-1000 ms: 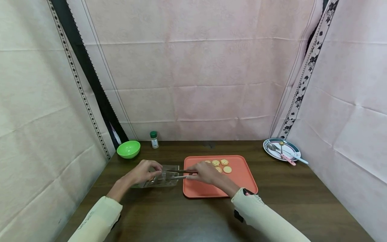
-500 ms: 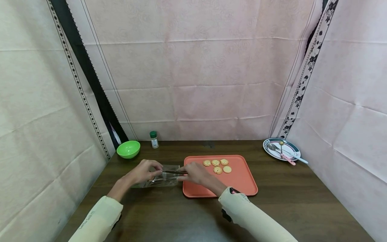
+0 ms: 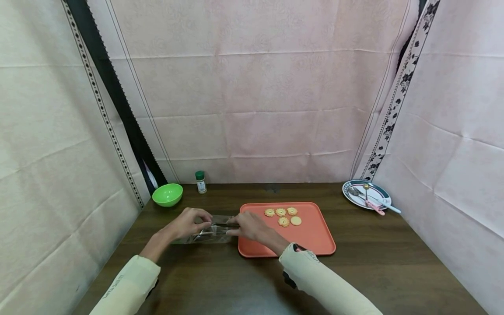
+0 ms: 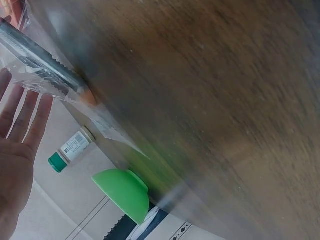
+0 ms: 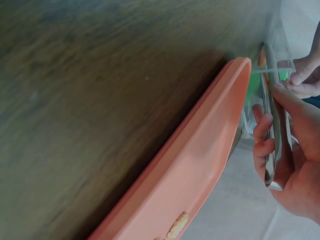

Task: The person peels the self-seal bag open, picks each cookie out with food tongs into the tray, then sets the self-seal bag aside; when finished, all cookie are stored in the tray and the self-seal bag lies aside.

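Dark wooden surface [image 3: 220,280] carries everything; pink cloth hangs on three sides. On it, largest first: orange tray [image 3: 311,238] at centre, five cookies [image 3: 282,216] clustered near its far edge, all clear of its rim. Just left of the tray lies a clear plastic bag [image 3: 204,235], mouth toward the tray. My left hand [image 3: 188,223] pinches the bag's upper edge in the head view, fingers curled on the film; the left wrist view shows only my palm and straight fingers [image 4: 20,131] beside the bag [image 4: 47,75], so the pinch itself I read from the head view alone. My right hand [image 3: 249,225] grips metal tongs [image 3: 224,226], fingers [image 5: 265,135] wrapped along both arms, narrow; tips are inside the bag mouth, and an orange-brown bit shows at the serrated tips [image 4: 75,87], probably a cookie, though I cannot confirm. Away from the work: green bowl [image 3: 167,194] and small green-capped bottle [image 3: 201,181] at far left, a plate [image 3: 350,196] with cutlery at far right. Risks, as judged: thin film could slip from my pinch and the mouth collapse over the tongs; squeezing too hard could crack the piece; the tong tips could snag the plastic on withdrawal and drag the bag.
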`<state>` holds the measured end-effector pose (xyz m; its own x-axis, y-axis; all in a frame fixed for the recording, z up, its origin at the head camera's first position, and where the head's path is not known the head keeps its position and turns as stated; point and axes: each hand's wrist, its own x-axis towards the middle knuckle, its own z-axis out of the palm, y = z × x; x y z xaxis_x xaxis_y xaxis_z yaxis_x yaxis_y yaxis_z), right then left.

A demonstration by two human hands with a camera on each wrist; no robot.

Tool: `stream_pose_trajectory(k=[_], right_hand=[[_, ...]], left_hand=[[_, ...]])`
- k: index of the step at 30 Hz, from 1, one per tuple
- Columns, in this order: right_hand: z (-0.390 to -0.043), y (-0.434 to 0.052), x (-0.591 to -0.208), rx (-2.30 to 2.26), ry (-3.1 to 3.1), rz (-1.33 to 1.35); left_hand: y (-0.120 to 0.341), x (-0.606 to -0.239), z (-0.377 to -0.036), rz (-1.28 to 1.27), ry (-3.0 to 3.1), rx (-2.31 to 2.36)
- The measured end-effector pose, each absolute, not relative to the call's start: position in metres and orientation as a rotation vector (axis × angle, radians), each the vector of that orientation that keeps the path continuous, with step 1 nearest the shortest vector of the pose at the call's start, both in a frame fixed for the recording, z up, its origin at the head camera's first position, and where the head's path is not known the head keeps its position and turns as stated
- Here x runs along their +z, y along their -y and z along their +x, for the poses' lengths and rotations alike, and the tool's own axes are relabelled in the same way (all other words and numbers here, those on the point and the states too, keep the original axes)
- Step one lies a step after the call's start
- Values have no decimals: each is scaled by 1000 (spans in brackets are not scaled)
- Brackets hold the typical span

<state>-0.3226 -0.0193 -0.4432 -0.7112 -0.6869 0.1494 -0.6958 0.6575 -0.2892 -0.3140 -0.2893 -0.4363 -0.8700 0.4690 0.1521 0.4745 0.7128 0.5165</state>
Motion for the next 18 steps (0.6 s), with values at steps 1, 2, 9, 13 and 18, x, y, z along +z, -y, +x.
stream_pose_trajectory(k=[1,2,9,13,18], right_hand=[[-322,19,-443,514,2829,1188],[-322,19,-444,516,2825,1192],[-320,9,-441,542,2834,1212],[-317,-1,-439,578,2811,1241],[-313,-20,-435,692,2765,1297]], left_hand=[[289,-436,-314,-791,2903,-884],[289,-436,-314,-786,2907,-887],[289,-437,-312,-749,2928,-921],[290,-439,-312,-738,2917,-903],[293,-440,-312,-739,2906,-872]])
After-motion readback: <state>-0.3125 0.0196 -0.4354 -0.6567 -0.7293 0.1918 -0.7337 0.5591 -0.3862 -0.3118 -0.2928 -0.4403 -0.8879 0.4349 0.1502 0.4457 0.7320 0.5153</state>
